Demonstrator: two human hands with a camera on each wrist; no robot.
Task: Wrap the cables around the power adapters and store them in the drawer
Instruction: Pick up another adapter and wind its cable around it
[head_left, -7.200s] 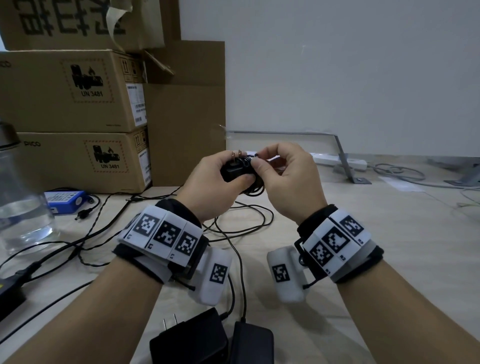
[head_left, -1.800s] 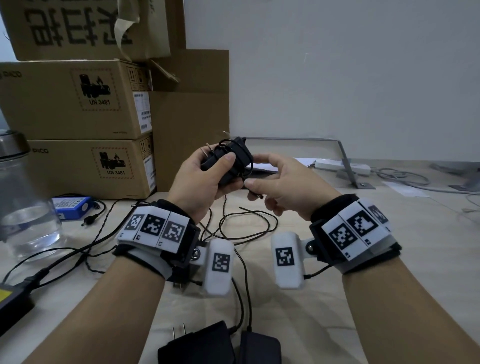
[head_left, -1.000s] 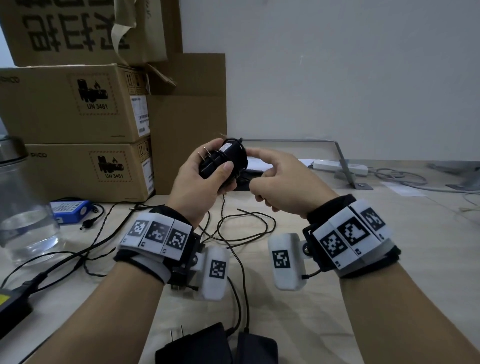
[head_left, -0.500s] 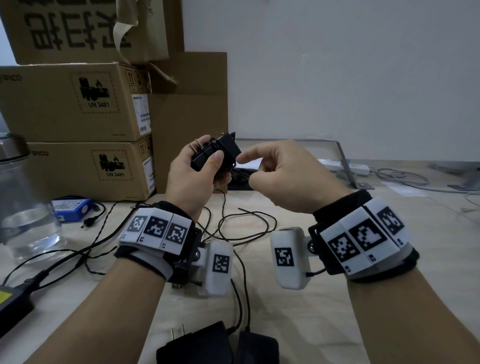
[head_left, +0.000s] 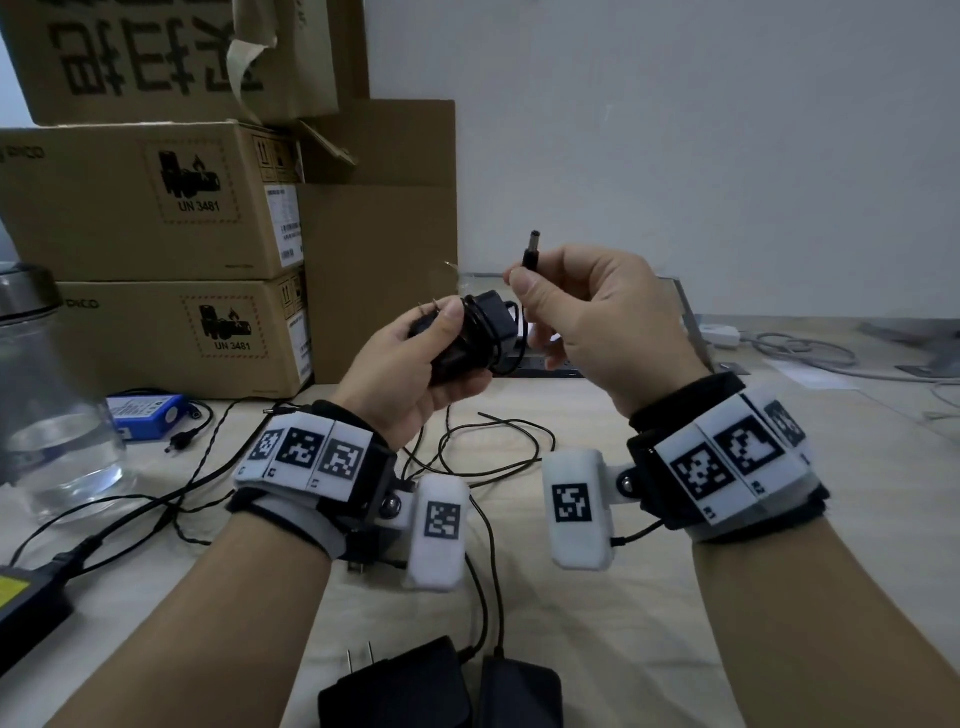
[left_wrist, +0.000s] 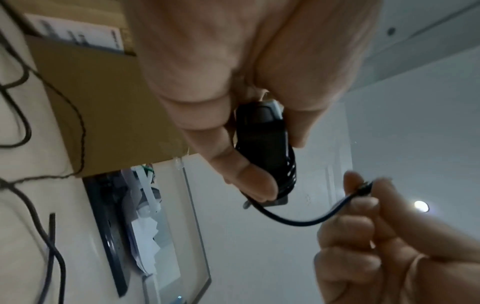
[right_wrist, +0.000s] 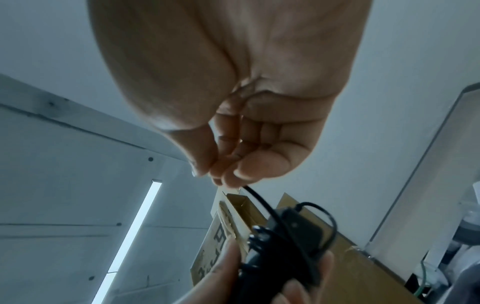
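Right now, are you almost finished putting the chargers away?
Not yet. The left hand holds one adapter with its cable mostly wound round it. The right hand pinches the plug end, not yet tucked in. Two more adapters lie on the table with loose cables. No drawer is in view.

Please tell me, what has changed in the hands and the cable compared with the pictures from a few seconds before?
The right hand has risen and now pinches the cable's plug with its tip pointing up; half a second ago it pinched the cable lower, beside the adapter. Only a short free stretch of cable is left unwound. The left hand grips the black adapter as before. The two adapters near the table's front edge and the loose cables lie unchanged.
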